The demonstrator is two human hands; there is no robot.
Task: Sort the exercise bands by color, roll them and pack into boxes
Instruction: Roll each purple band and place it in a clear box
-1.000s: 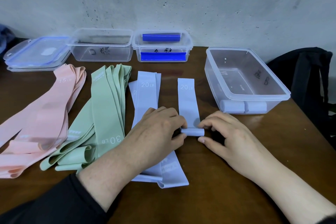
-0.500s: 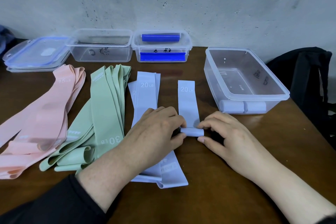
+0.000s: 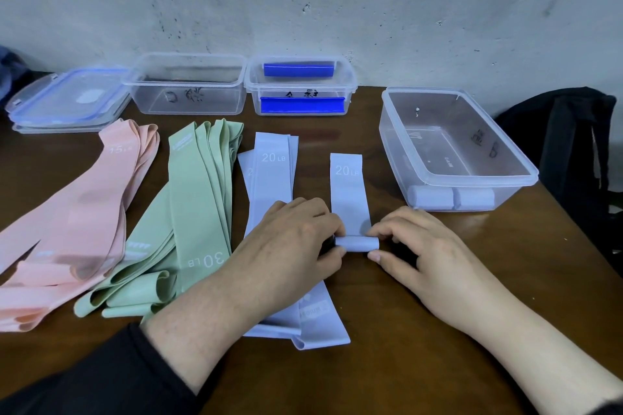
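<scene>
Nearest, at about 6 o'clock on the brown wooden desk (image 3: 421, 330), both forearms reach in from the bottom edge. The left hand (image 3: 286, 246) and the right hand (image 3: 428, 253) sit close together, each pinching one end of the small roll begun on the pale blue flat elastic exercise band (image 3: 349, 194) — thumbs on the near side, fingers curled over the top. The band's unrolled length runs away toward 12 o'clock, its "20 LB" print at the far end. It looks light, soft and stretchy, likely to spring open if released, so holding the roll's two ends seems right.

The left wrist lies over the stack of loose pale blue bands (image 3: 273, 172). At 9 o'clock lie mint green bands (image 3: 199, 212), then pink bands (image 3: 84, 212). At 2 o'clock stands a clear plastic box (image 3: 505, 175) holding two rolled blue bands (image 3: 451, 197) — farther back, two more clear tubs.
</scene>
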